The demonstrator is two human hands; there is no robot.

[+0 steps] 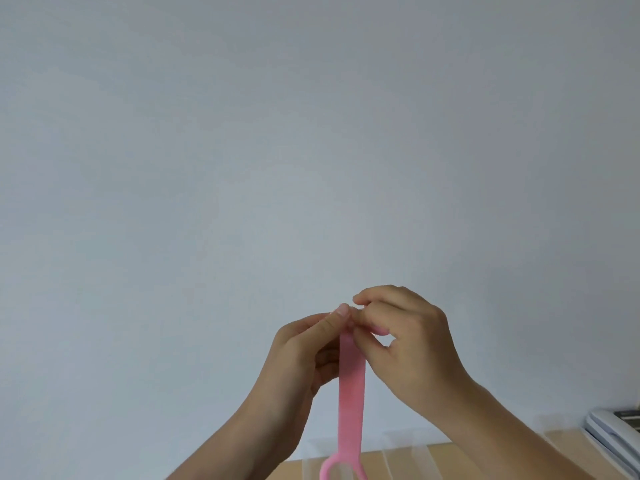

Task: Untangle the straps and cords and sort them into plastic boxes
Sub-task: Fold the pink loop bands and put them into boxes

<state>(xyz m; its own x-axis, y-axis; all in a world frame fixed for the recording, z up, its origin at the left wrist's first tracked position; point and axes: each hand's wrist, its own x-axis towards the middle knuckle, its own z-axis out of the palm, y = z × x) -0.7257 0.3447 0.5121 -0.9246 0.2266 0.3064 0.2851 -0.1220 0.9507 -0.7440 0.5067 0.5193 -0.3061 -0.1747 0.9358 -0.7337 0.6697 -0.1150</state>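
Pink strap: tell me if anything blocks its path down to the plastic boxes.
Nothing visible does. The left hand and right hand pinch the pink strap at its top; it hangs straight down, its looped end right at the plastic boxes.

- The pink strap [351, 393] looks like soft woven cloth, matt, with a fine grainy nap. Its looped lower end appears smoother.
- The clear plastic boxes [420, 455] have thin, smooth, see-through walls with a faint sheen.
- The tabletop [294, 471] is pale wood or wood-look board with a smooth, matt finish.
- The wall [242, 133] is plain, matt and evenly painted.
- The white objects [609, 434] at the right edge are smooth and slightly glossy, probably plastic.
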